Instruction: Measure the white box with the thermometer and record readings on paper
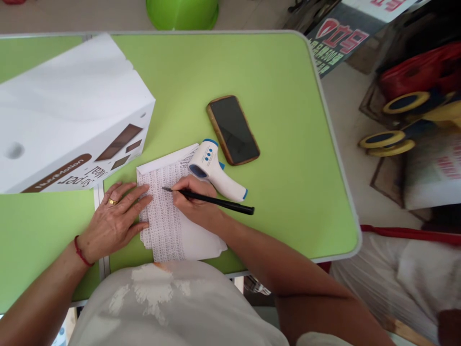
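My right hand (196, 199) is closed in a writing grip round a black pen (226, 204), whose tip points left over the paper. Beneath it lies a small stack of white sheets (162, 211) covered with rows of dense handwriting on the left part; the lower right part is blank. My left hand (120, 214) lies flat with fingers apart, its fingertips on the left edge of the sheets. A white and blue infrared thermometer (218, 173) rests on the sheets' upper right corner, just beyond my right hand. Close to it is a smartphone (234, 129) in a brown case, screen dark.
A large white printed box (79, 105) stands on the green table (288, 144) at the left. Past the far edge is a green tub (182, 14). On the right are a printed board (342, 38), yellow-rimmed wheels (385, 139) and white sacks (432, 168).
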Action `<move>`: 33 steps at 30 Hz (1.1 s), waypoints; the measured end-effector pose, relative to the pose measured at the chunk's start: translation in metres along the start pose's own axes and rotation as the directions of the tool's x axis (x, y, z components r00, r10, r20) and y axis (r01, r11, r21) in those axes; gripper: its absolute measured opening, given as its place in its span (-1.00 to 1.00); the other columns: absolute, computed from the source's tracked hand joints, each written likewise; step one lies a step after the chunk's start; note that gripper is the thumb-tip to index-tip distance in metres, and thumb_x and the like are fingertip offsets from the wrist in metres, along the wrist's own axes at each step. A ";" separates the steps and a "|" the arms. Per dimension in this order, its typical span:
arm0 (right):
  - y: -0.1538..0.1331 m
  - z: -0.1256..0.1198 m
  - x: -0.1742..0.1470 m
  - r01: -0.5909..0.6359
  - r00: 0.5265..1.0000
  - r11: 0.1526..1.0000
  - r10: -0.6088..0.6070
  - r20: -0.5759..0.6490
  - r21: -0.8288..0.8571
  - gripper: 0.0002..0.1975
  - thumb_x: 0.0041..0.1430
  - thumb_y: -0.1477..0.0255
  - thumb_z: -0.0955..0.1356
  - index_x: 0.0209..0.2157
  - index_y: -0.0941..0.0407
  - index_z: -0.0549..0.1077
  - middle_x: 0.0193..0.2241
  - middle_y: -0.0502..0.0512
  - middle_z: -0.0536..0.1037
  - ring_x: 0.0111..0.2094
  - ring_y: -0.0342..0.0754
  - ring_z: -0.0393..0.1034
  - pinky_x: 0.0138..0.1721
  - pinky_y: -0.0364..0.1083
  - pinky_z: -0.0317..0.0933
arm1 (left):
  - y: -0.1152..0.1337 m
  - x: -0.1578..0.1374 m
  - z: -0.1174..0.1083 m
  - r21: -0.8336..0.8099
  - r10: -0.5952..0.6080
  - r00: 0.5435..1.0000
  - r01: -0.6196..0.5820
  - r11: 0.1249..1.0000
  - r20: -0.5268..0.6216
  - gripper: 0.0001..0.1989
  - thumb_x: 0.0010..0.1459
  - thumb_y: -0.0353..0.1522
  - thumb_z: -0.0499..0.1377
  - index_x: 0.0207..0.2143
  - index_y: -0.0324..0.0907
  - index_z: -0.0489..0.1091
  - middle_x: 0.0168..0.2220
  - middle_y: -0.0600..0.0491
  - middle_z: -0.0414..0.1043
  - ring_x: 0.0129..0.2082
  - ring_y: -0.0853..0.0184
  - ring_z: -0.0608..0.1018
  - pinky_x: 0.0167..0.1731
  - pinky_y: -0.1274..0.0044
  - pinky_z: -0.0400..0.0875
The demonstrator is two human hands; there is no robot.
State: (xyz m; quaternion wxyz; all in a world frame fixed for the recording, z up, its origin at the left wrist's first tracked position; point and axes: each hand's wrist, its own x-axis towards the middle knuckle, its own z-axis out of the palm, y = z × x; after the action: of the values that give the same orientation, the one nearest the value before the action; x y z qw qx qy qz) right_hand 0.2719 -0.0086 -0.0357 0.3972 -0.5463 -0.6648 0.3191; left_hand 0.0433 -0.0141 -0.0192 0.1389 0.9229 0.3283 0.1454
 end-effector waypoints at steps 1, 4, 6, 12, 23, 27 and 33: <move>0.000 0.000 0.000 0.006 1.000 1.000 -0.006 0.001 0.007 -0.92 -0.02 0.55 0.29 -0.49 0.07 0.34 -0.67 -0.13 0.38 -0.66 -0.24 0.21 -0.60 -0.20 0.12 | 0.000 0.000 0.000 0.000 0.002 1.000 -0.002 1.000 -0.002 -0.58 0.30 -0.25 0.12 0.13 -0.31 0.29 0.20 -0.18 0.29 0.18 -0.02 0.29 0.16 0.05 0.23; -0.001 -0.001 0.000 0.007 1.000 1.000 -0.007 0.000 0.015 -0.92 -0.02 0.54 0.28 -0.49 0.08 0.34 -0.67 -0.14 0.37 -0.66 -0.25 0.19 -0.60 -0.21 0.09 | -0.001 0.000 0.001 -0.012 0.001 1.000 -0.001 1.000 -0.007 -0.56 0.29 -0.26 0.13 0.14 -0.30 0.28 0.20 -0.18 0.28 0.19 -0.02 0.28 0.17 0.06 0.21; -0.002 -0.002 0.000 -0.016 1.000 1.000 0.016 0.020 0.004 -0.93 -0.02 0.53 0.28 -0.49 0.08 0.33 -0.67 -0.15 0.36 -0.66 -0.25 0.18 -0.59 -0.21 0.09 | -0.001 -0.001 0.001 -0.025 -0.006 1.000 0.006 1.000 -0.005 -0.56 0.29 -0.26 0.14 0.15 -0.28 0.28 0.20 -0.17 0.28 0.19 -0.02 0.28 0.18 0.07 0.20; -0.001 -0.001 0.000 -0.037 0.999 0.999 0.037 0.011 0.010 -0.94 -0.04 0.52 0.28 -0.50 0.07 0.33 -0.68 -0.14 0.35 -0.65 -0.23 0.17 -0.58 -0.20 0.09 | -0.002 -0.001 0.003 -0.019 -0.008 1.000 0.008 1.000 -0.004 -0.56 0.29 -0.24 0.13 0.15 -0.27 0.27 0.21 -0.16 0.28 0.19 -0.02 0.28 0.19 0.06 0.18; 0.003 0.003 0.001 0.079 0.996 0.997 -0.079 0.035 -0.011 -0.92 0.01 0.54 0.28 -0.49 0.09 0.36 -0.67 -0.13 0.36 -0.67 -0.25 0.18 -0.60 -0.22 0.09 | -0.003 -0.002 0.000 -0.038 -0.008 0.999 0.006 0.999 -0.053 -0.56 0.25 -0.31 0.17 0.14 -0.27 0.27 0.18 -0.19 0.29 0.19 -0.01 0.27 0.14 0.11 0.27; 0.004 -0.005 0.004 0.488 0.873 0.865 -0.485 0.060 -0.113 -0.87 0.16 0.56 0.25 -0.31 0.09 0.41 -0.49 0.01 0.50 -0.49 -0.17 0.36 -0.43 -0.18 0.28 | 0.002 -0.003 -0.009 -0.044 0.021 0.984 -0.029 0.999 -0.177 -0.64 0.26 -0.39 0.14 0.10 -0.23 0.29 0.07 -0.17 0.38 0.12 0.07 0.35 0.06 0.19 0.37; 0.003 -0.015 0.008 0.758 0.650 0.503 -0.640 0.410 -0.417 -0.74 0.30 0.61 0.17 -0.08 0.23 0.41 -0.28 0.22 0.52 -0.26 -0.03 0.37 -0.26 -0.04 0.30 | -0.003 -0.013 -0.026 0.250 0.155 0.562 0.096 0.964 -0.813 -0.39 -0.01 -0.46 0.35 0.11 -0.01 0.30 0.12 -0.01 0.23 0.14 0.16 0.33 0.18 0.28 0.26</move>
State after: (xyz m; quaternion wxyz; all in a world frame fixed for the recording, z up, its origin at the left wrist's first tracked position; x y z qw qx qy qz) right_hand 0.2859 -0.0006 -0.0301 0.2456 -0.2832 -0.9268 -0.0238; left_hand 0.0226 -0.0160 0.0011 -0.1583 0.7623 0.3556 0.5171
